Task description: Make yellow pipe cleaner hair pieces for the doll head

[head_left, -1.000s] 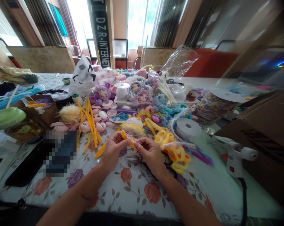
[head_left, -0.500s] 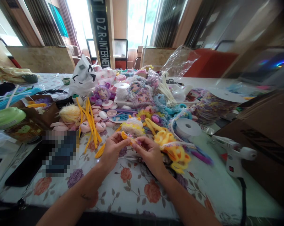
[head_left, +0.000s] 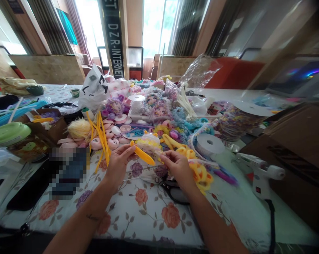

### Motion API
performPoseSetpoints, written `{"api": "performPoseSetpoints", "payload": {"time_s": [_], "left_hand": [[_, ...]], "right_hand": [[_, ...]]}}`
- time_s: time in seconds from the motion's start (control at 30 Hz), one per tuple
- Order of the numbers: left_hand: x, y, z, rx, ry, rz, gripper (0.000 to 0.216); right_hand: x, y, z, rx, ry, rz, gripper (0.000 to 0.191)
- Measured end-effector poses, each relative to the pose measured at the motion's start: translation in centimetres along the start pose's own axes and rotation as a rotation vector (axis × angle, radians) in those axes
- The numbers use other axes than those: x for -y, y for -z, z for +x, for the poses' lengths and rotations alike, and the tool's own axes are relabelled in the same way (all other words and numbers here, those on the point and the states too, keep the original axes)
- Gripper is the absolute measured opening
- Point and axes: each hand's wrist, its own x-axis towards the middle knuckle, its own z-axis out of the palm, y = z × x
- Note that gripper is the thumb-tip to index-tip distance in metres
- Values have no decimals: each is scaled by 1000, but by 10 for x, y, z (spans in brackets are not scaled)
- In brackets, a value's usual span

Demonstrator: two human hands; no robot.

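Observation:
My left hand is closed in a pinch on a yellow fuzzy pipe cleaner, bent into a long narrow loop that points right and down. My right hand is closed too, thumb against fingers, on the end of a pale trim; its tip is mostly hidden. A gap separates the two hands. Just beyond them sits a white and yellow fluffy piece. Coils of yellow fuzzy cord lie beside my right hand, and black-handled scissors rest under my right wrist.
Loose yellow pipe cleaners and doll heads lie at left. A spool of trim stands at right, near a white glue gun and a cardboard box. A green-lidded jar is far left.
My hands have moved apart from where they met. The looped yellow pipe cleaner now shows at length from my left hand, and more of the scissors is visible.

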Motion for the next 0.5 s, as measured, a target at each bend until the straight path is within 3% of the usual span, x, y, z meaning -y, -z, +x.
{"api": "performPoseSetpoints", "payload": {"time_s": [0.1, 0.2, 0.27, 0.37, 0.5], "left_hand": [[-4, 2, 3, -18, 23, -31, 19], [-2, 3, 4, -16, 79, -61, 19], [0, 3, 5, 0, 107, -70, 20], [2, 4, 6, 12, 120, -73, 22], [4, 4, 7, 4, 125, -81, 22]], "right_hand": [[-5, 1, 2, 154, 103, -339, 17], [-2, -1, -1, 71, 317, -490, 24], [4, 6, -7, -131, 472, -497, 20], [3, 39, -22, -619, 596, -512, 17], [-31, 122, -48, -1298, 422, -392, 26]]}}
